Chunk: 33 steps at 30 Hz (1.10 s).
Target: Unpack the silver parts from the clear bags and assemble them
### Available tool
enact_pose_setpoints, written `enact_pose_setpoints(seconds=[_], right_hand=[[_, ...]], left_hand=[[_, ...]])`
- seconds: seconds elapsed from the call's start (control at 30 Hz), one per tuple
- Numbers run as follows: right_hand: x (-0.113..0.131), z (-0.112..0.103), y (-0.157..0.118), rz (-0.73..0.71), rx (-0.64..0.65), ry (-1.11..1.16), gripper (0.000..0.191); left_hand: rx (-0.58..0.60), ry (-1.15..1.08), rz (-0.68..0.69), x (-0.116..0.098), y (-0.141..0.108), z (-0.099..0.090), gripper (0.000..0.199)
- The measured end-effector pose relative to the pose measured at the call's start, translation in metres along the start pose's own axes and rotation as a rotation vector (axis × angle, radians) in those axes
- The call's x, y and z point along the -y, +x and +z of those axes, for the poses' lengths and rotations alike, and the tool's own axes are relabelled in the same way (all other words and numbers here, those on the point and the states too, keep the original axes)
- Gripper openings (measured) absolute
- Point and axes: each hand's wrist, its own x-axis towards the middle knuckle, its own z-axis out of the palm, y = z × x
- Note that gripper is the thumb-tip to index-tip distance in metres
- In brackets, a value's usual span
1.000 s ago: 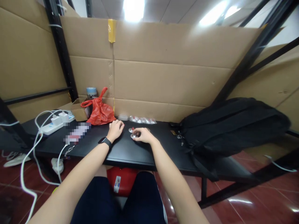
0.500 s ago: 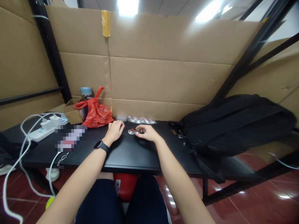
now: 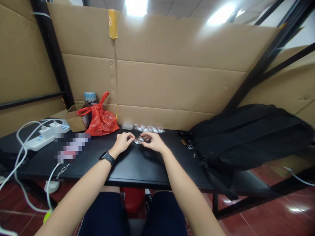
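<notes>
Over the black table, two small clear, shiny round pieces lie close together between my hands; the front one looks like a clear disc (image 3: 137,141), perhaps a suction cup. My left hand (image 3: 121,143), with a dark watch on its wrist, has thumb and forefinger pinched at the disc's left edge. My right hand (image 3: 154,142) is closed on the second clear round piece (image 3: 141,139), partly behind its fingers. A row of clear packaged pieces with red bits (image 3: 149,128) lies behind the hands, beside another small clear packet (image 3: 127,126).
A red plastic bag (image 3: 103,121), an open cardboard box (image 3: 75,118) and a blue-lidded jar (image 3: 90,97) stand back left. Nearer are a white power strip (image 3: 36,141) with cables and a blurred-out item (image 3: 73,147). A black backpack (image 3: 246,137) fills the right. Cardboard (image 3: 172,85) walls the back.
My left hand has moved right and its fingertips now meet the clear disc. My right hand has shifted slightly left with its clear piece. The red bit seen before is now barely visible.
</notes>
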Motion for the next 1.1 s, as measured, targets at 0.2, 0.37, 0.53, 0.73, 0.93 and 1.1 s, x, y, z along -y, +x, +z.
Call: enact_pose_setpoints(seconds=[0.2,0.37,0.53,0.73,0.93,1.1], right_hand=[[0.014,0.017,0.001,-0.087,-0.048,0.144,0.041],[0.021,0.024,0.001,-0.085,-0.079,0.206,0.042],[0.024,0.025,0.001,-0.068,-0.060,0.231,0.041],[0.022,0.028,0.001,-0.062,-0.065,0.246,0.041],[0.019,0.029,0.001,-0.035,-0.072,0.265,0.039],[0.016,0.032,0.001,0.017,-0.070,0.282,0.037]], left_hand=[[-0.077,-0.128,-0.012,0.001,0.000,0.007,0.013],[-0.089,-0.193,0.019,-0.003,0.001,0.008,0.015],[-0.078,-0.121,0.007,-0.008,-0.001,0.004,0.014],[-0.088,-0.072,0.016,-0.013,-0.003,0.002,0.012],[-0.100,-0.051,0.010,-0.012,-0.003,0.002,0.010],[-0.118,-0.037,0.013,-0.012,-0.003,0.002,0.009]])
